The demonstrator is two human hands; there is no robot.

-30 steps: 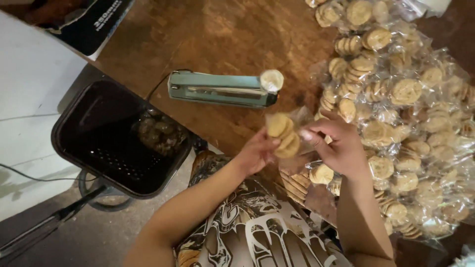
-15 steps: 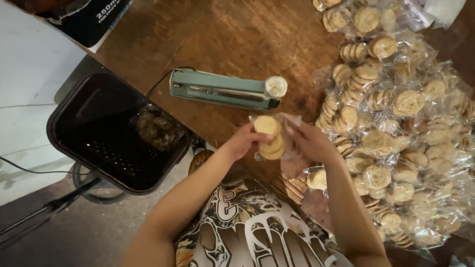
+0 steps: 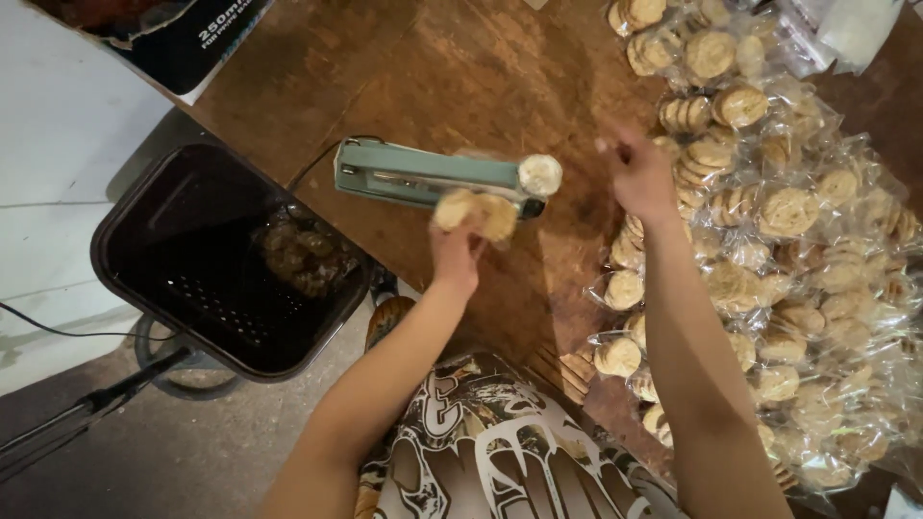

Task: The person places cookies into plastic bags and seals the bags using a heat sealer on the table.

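Because the bag of cookies [image 3: 473, 212] is light, crinkly and fragile, it looks best pinched by its film. The left hand [image 3: 456, 258] grips it at the green heat sealer [image 3: 435, 177], near the wooden table's [image 3: 461, 67] front edge; the right hand [image 3: 636, 174] hovers loosely open, empty.

Dim warm light, motion-blurred hands, glare on plastic, wide-angle edge distortion

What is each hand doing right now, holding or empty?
Left hand: closed on a clear bag of pale round cookies, by the green heat sealer.
Right hand: raised over the wooden table, fingers loose, holding nothing.
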